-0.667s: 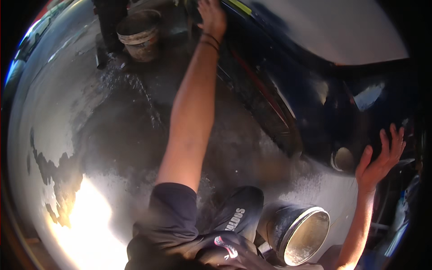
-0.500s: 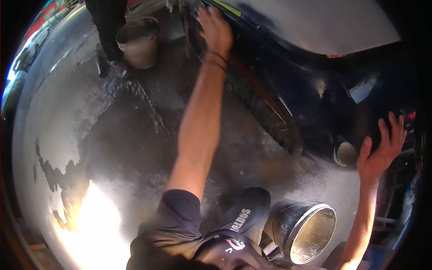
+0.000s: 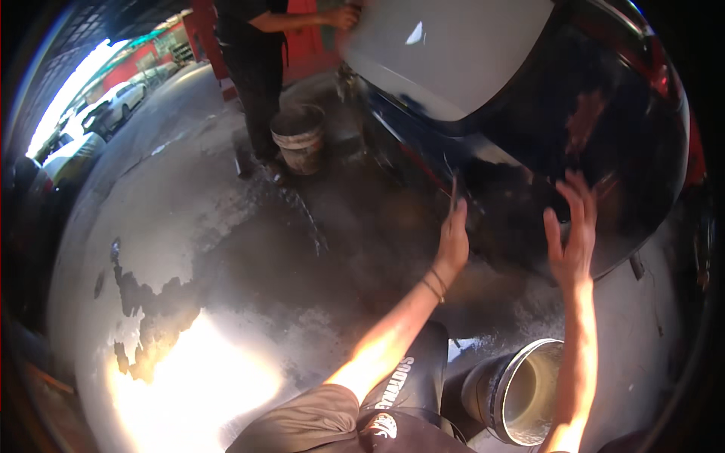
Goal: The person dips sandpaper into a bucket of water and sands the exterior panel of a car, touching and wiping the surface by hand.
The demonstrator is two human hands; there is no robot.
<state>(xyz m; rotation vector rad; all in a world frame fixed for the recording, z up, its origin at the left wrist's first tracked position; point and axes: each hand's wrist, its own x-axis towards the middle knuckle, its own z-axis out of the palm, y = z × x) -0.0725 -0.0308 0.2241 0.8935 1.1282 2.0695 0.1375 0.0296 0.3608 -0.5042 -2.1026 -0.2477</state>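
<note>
My left hand (image 3: 452, 243), seen nearly edge-on with its fingers stretched out, is at the side of a dark blue car body (image 3: 634, 174). A dark band circles that wrist, and I make out nothing held. My right hand (image 3: 572, 235) is open over the same bodywork, thumb apart from the fingers. Whether either hand touches the panel I cannot tell. A dull reddish-brown patch (image 3: 587, 121) marks the paint beyond my right hand. The car's light grey panel (image 3: 453, 57) lies farther off.
Beside my right forearm a dark bucket (image 3: 487, 392) lies tilted toward me. Another person (image 3: 253, 72) stands at the far side, a hand (image 3: 343, 16) at the grey panel. A dirty pail (image 3: 300, 143) is by that person's feet. The concrete floor (image 3: 166, 204) has dark wet areas.
My left hand has come back toward me and nearer my right hand, off the car's far edge. My right hand has shifted left in the view. The view has tilted up, showing more of the other person.
</note>
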